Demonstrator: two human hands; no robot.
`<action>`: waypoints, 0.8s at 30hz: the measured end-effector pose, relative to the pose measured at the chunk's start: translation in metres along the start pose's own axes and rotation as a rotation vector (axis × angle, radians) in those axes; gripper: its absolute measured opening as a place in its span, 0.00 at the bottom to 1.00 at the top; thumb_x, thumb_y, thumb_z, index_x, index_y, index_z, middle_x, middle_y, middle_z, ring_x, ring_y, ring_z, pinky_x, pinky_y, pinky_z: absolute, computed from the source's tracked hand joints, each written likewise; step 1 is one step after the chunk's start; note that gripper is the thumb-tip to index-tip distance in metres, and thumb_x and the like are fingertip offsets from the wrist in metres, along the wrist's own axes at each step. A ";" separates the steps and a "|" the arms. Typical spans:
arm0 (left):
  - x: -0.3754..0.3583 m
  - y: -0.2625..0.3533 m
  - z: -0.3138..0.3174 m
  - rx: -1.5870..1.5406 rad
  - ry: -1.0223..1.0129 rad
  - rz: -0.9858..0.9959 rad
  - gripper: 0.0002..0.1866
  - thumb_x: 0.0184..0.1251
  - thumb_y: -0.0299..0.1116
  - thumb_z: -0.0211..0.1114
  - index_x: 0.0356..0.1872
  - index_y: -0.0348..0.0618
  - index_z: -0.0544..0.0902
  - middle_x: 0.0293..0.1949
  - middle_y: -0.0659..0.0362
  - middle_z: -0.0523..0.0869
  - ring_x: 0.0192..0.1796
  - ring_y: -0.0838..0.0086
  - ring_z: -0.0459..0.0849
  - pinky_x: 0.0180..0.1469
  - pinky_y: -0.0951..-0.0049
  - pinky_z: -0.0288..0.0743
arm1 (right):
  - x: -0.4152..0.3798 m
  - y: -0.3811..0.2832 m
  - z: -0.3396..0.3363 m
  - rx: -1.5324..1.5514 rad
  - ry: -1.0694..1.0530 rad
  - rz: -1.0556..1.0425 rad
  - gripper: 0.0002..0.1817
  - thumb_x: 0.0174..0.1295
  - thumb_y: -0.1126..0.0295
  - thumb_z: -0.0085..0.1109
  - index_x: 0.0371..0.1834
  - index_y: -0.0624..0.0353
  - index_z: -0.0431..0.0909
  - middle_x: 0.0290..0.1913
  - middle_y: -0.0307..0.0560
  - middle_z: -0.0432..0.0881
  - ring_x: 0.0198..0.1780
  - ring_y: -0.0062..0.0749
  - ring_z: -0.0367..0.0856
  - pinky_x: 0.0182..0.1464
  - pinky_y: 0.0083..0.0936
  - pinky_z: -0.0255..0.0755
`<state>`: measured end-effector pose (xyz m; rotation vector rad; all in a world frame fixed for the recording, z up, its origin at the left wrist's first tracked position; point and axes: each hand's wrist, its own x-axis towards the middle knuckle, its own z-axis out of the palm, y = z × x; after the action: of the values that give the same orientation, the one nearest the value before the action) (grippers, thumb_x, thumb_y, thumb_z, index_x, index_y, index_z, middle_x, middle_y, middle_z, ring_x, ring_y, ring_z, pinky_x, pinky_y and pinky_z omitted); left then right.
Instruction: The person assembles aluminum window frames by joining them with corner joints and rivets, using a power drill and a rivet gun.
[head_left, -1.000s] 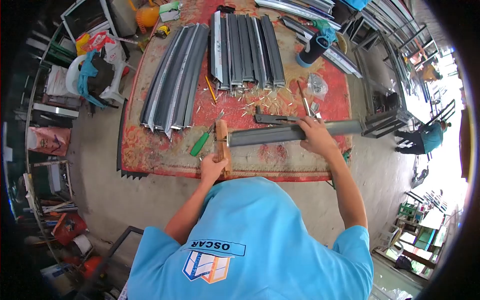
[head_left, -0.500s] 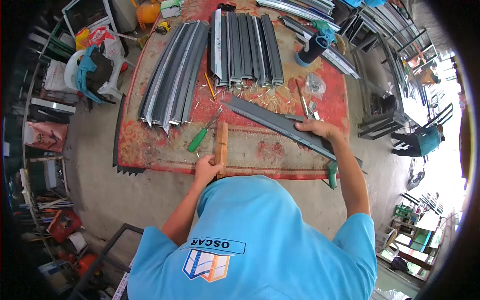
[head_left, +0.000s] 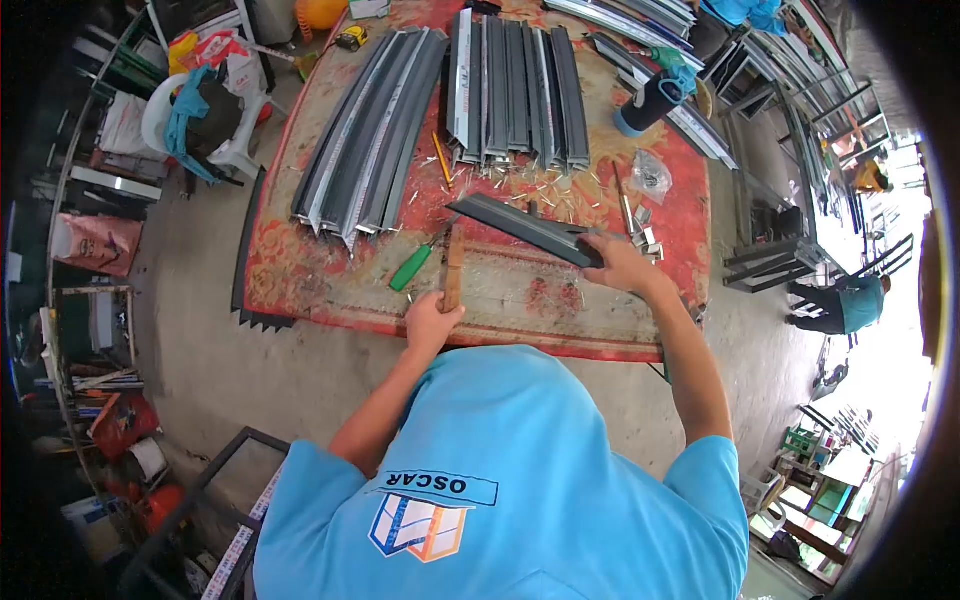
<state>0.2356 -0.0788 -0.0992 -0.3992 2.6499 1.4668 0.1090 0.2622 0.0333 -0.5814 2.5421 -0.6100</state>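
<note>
My left hand is closed around the lower end of a narrow wooden block at the table's near edge. My right hand grips the right end of a dark grey metal profile, which slants up and left above the tabletop. The profile's far end comes close to the top of the block. A green-handled screwdriver lies just left of the block. Small metal pieces lie beyond my right hand, beside a long thin tool.
Two groups of grey profiles lie across the red patterned table cover. A pencil, a clear plastic bag and a dark bottle are also there. Another person bends at the far right.
The profile has turned in my right hand, and its long right end no longer shows past the hand. My left hand still holds the wooden block. The whole view has shifted slightly.
</note>
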 end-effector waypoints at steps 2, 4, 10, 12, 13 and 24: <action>0.010 -0.005 0.007 0.072 -0.016 0.018 0.22 0.48 0.40 0.78 0.41 0.36 0.84 0.37 0.49 0.83 0.39 0.56 0.84 0.43 0.60 0.77 | 0.005 0.002 0.005 -0.002 -0.044 0.051 0.37 0.48 0.65 0.71 0.62 0.66 0.69 0.59 0.62 0.73 0.61 0.57 0.73 0.63 0.41 0.68; 0.013 -0.010 0.012 0.045 0.000 0.017 0.23 0.48 0.40 0.78 0.42 0.36 0.84 0.37 0.49 0.83 0.39 0.55 0.84 0.43 0.59 0.77 | 0.005 0.018 0.022 -0.150 0.048 -0.053 0.39 0.43 0.69 0.74 0.62 0.62 0.68 0.61 0.60 0.72 0.64 0.57 0.70 0.64 0.42 0.68; 0.013 -0.009 0.008 0.019 -0.015 0.023 0.24 0.47 0.39 0.79 0.42 0.35 0.84 0.37 0.49 0.83 0.39 0.55 0.84 0.43 0.59 0.77 | -0.004 0.025 0.056 -0.341 0.106 -0.097 0.37 0.39 0.74 0.75 0.58 0.52 0.70 0.56 0.54 0.72 0.61 0.55 0.71 0.61 0.47 0.70; 0.014 -0.010 0.008 -0.003 -0.024 0.016 0.23 0.47 0.39 0.79 0.42 0.35 0.84 0.36 0.49 0.82 0.39 0.55 0.83 0.43 0.59 0.77 | -0.002 0.027 0.068 -0.328 0.078 -0.055 0.37 0.39 0.73 0.75 0.58 0.51 0.70 0.55 0.53 0.72 0.60 0.54 0.71 0.60 0.47 0.69; 0.014 -0.010 0.008 -0.008 -0.032 0.024 0.23 0.47 0.39 0.79 0.42 0.35 0.84 0.36 0.49 0.82 0.38 0.55 0.84 0.43 0.60 0.77 | -0.003 0.027 0.073 -0.314 0.050 -0.016 0.37 0.39 0.73 0.76 0.57 0.50 0.71 0.53 0.51 0.72 0.58 0.53 0.72 0.59 0.48 0.69; 0.023 -0.001 0.008 -0.003 -0.074 0.081 0.22 0.47 0.38 0.78 0.41 0.36 0.84 0.36 0.50 0.83 0.38 0.58 0.84 0.43 0.61 0.78 | -0.013 0.024 0.105 -0.400 0.134 0.125 0.35 0.39 0.73 0.75 0.57 0.47 0.75 0.51 0.49 0.72 0.58 0.48 0.71 0.58 0.43 0.68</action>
<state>0.2133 -0.0763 -0.1091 -0.2352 2.6347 1.4778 0.1674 0.2551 -0.0581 -0.5206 2.8223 -0.0948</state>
